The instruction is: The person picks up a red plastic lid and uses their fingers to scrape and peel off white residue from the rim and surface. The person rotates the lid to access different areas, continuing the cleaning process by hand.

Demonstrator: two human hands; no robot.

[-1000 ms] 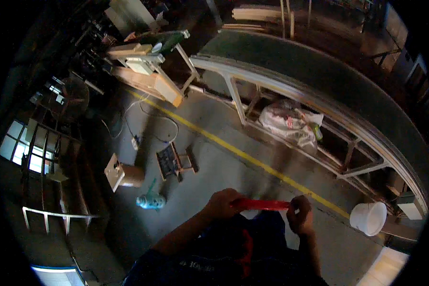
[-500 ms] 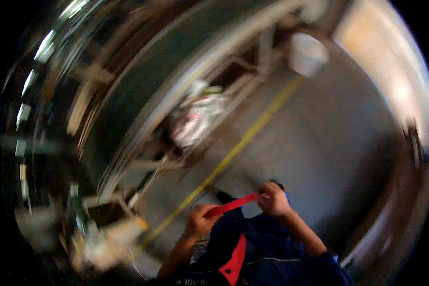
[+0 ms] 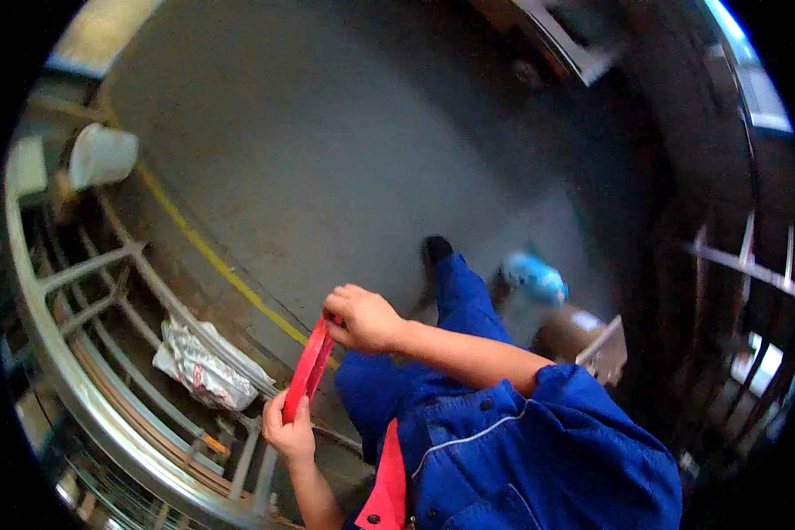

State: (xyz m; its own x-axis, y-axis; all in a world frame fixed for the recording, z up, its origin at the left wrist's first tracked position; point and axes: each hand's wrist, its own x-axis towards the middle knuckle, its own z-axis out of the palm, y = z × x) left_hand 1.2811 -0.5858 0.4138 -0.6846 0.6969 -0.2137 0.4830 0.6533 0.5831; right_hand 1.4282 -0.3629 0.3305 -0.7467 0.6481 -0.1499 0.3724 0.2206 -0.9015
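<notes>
A flat red strip [image 3: 306, 374] is stretched at a slant between my two hands, in front of my blue work clothes. Its lower end is pinched in my left hand [image 3: 289, 429], the thumb lying along it. My right hand [image 3: 362, 320] is closed round the upper end, with the forearm crossing my body from the right. What the strip is made of or for, I cannot tell.
To the left runs a metal-framed rack [image 3: 163, 296] with a crumpled white sack [image 3: 210, 367] on it. Beyond stands a white bucket [image 3: 104, 157]. A yellow line [image 3: 223, 270] marks the grey floor. At right lie a blue plastic package [image 3: 535, 279] and a brown carton [image 3: 574, 334].
My view has swung round to the right, bringing the rack and bucket to the left side. Both hands still hold the red strip, which now slants more steeply.
</notes>
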